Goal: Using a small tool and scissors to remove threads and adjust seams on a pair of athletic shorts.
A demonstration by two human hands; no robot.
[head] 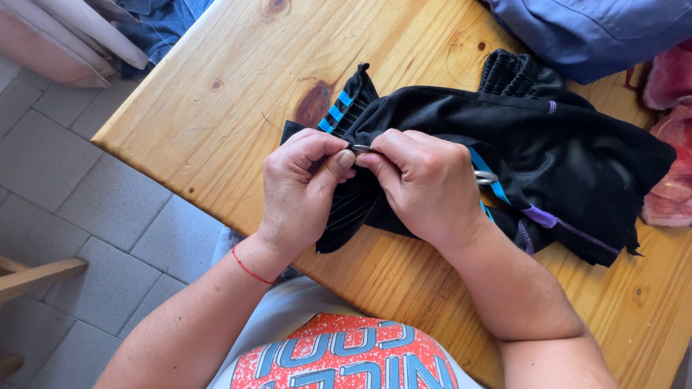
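A black garment (533,151) with blue and purple stripes lies bunched on the wooden surface (238,94), spread from the middle out toward the right. Both hands meet at its left part, just in front of the person's chest.

The left hand (299,187) has its thumb and forefinger pinched shut on a fold of the black cloth, knuckles up, with a red string around the wrist. The right hand (425,184) is closed too, its fingertips pressed against those of the left; between them shows a small metal piece (362,148), held against the cloth. What kind of piece it is cannot be told. A second bit of metal (486,176) peeks out at the far side of the right hand, over a blue stripe.

Most of the garment lies beyond and to the right of the grip; only a short edge with blue bars sticks out just above the left hand.

A blue cloth (591,29) lies at the far right corner, and a pink fabric (670,144) touches the garment's right edge.
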